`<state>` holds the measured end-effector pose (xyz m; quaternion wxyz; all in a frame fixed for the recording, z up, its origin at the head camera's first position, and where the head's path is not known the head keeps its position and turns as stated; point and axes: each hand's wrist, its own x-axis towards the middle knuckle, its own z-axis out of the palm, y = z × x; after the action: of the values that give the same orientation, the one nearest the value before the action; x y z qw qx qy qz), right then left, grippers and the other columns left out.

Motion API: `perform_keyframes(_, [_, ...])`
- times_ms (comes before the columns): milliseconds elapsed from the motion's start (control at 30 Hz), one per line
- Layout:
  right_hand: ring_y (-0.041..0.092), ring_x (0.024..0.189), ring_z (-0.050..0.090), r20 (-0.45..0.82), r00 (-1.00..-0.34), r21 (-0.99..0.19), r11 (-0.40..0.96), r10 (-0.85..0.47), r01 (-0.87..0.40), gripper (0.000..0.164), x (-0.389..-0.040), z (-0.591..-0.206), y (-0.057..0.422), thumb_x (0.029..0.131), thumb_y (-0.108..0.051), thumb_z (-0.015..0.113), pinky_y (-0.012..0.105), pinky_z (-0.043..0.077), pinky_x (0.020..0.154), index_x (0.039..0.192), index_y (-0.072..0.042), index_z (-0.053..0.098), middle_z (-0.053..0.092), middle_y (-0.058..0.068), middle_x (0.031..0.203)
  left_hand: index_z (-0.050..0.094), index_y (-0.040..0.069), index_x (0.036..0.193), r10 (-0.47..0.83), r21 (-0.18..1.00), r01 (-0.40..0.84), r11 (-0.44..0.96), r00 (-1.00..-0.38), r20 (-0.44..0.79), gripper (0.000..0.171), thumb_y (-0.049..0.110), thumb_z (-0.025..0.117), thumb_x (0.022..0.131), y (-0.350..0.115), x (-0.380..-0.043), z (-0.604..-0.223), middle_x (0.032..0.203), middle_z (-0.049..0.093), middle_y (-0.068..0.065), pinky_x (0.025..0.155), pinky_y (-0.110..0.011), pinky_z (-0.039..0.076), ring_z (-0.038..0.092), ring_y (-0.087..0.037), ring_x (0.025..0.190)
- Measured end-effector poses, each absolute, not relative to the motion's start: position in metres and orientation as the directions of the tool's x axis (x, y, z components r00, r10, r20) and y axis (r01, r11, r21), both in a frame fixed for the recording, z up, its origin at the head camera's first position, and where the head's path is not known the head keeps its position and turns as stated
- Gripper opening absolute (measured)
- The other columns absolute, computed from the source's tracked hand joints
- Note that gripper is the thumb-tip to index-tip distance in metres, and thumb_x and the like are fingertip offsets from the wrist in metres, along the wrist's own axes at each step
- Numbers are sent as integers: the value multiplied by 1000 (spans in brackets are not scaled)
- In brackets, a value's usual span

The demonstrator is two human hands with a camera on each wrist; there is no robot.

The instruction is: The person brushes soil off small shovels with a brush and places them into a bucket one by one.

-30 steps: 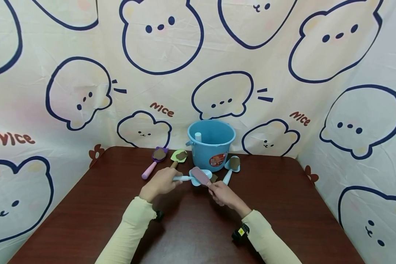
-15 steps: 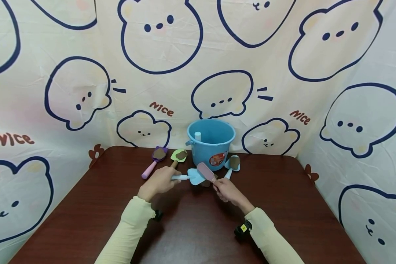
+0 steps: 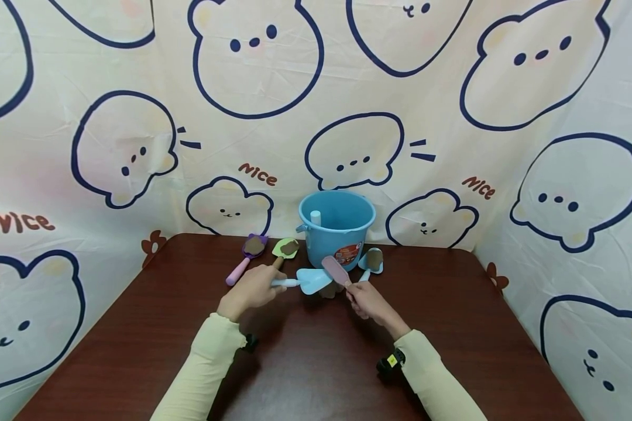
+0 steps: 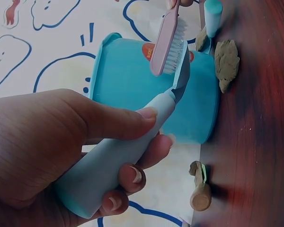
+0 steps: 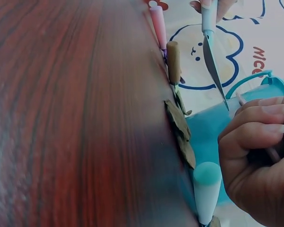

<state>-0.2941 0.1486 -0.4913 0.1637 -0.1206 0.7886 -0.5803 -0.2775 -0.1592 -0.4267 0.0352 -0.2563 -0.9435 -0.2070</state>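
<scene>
Across the far side and round to left and right, a white cloth backdrop with navy-outlined bears and red-brown lettering. Nearer, a dark red-brown wood-grain table. At its far middle, an upright, round, light-blue plastic bucket with a red label. Nearer still, a left hand wrapped round the handle of a light-blue broad-bladed shovel, and a right hand clasping a pink plastic brush with white bristles. Shovel blade just nearer than the bucket, pointing right; bristles right beside the blade, whether touching, cannot tell. Left of the bucket, a purple scoop with a pink handle, then a green shovel with a wooden handle. To the right, a second light-blue shovel. Smaller, brown clay-like lumps: several on the table near the held blade, one in each lying tool. Smallest, a white rod inside the bucket, left.
</scene>
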Motion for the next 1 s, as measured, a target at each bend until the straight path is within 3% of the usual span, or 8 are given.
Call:
perform_keyframes(567, [10, 44, 29, -100, -937, -910, 411, -334, -50, 51, -298, -493, 157, 111, -32, 40, 26, 29, 43, 78, 5, 53, 37, -2, 53, 77, 4, 105, 455, 510, 434, 743, -886, 91, 12, 9, 71, 95, -172, -276, -414, 72, 62, 0, 61, -28, 45, 50, -13, 63])
perform_keyframes(800, [12, 48, 36, 26, -943, -694, 673, -330, -255, 49, -296, -492, 150, 109, -26, 46, 26, 31, 48, 64, -9, 52, 39, -2, 54, 76, 7, 102, 476, 499, 473, 726, -870, 130, 9, 11, 70, 96, -173, -275, -411, 71, 59, 4, 61, -28, 45, 49, -12, 63])
perform_keyframes(1000, [14, 50, 46, 44, -945, -540, 788, -324, -295, 38, -288, -488, 142, 106, -28, 54, 27, 38, 49, 74, -11, 63, 47, -1, 57, 76, 6, 104, 479, 502, 485, 716, -865, 152, 12, 12, 70, 96, -172, -274, -410, 72, 61, 2, 61, -28, 44, 49, -12, 63])
